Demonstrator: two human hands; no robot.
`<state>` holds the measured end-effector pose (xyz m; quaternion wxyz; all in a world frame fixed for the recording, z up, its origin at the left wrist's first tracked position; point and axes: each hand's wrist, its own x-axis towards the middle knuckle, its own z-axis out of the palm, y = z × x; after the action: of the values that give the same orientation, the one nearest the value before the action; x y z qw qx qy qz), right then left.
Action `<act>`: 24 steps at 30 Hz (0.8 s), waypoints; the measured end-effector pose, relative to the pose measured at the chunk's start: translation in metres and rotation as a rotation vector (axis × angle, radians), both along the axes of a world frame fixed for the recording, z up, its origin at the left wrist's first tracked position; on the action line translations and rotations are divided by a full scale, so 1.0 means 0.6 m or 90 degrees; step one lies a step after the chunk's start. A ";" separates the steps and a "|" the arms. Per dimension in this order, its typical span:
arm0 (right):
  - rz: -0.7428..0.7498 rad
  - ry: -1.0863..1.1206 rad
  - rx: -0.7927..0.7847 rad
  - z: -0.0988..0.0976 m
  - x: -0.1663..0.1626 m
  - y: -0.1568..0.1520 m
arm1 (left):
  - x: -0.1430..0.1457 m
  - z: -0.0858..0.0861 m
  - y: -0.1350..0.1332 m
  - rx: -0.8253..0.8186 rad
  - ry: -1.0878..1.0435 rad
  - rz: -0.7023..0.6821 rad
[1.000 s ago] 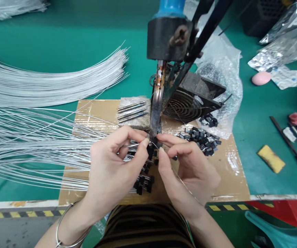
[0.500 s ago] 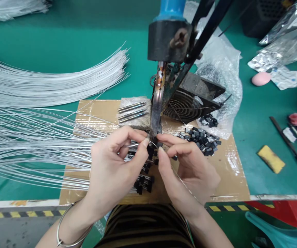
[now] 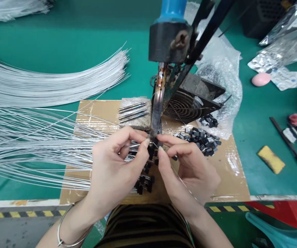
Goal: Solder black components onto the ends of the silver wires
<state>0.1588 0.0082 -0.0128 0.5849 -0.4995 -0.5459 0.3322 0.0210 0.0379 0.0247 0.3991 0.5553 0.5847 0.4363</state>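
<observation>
A soldering iron (image 3: 158, 103) held on a stand points down, its tip between my two hands. My left hand (image 3: 117, 165) is closed, thumb and forefinger pinching a white wire (image 3: 133, 146) close to the tip. My right hand (image 3: 190, 168) pinches too; thin solder wire (image 3: 186, 185) runs from its fingers across the palm toward the wrist. The joint under the tip is too small and covered to make out. Below the fingers lie black connectors (image 3: 145, 182) with wires attached. A pile of small black and silver connectors (image 3: 205, 141) sits right of my right hand.
A cardboard sheet (image 3: 231, 172) covers the work spot. Bundled white wires (image 3: 47, 88) lie left. Behind the iron stand a fan (image 3: 190, 106) and bubble wrap (image 3: 223, 86). Metal rods (image 3: 133, 112) rest on a block. A yellow sponge (image 3: 271, 159) lies right.
Almost nothing differs. Both hands hold their pinch at the iron's tip, with only a very slight shift of the left hand and the view.
</observation>
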 end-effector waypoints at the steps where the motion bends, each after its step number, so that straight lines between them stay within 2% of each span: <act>1: 0.000 -0.002 0.000 0.000 0.000 0.000 | 0.000 0.000 -0.001 -0.002 -0.003 0.000; 24: -0.022 -0.048 0.024 -0.001 -0.003 -0.001 | -0.001 -0.001 -0.003 0.003 -0.006 -0.007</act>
<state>0.1569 0.0077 -0.0137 0.5794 -0.5097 -0.5648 0.2925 0.0206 0.0362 0.0243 0.4026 0.5578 0.5787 0.4381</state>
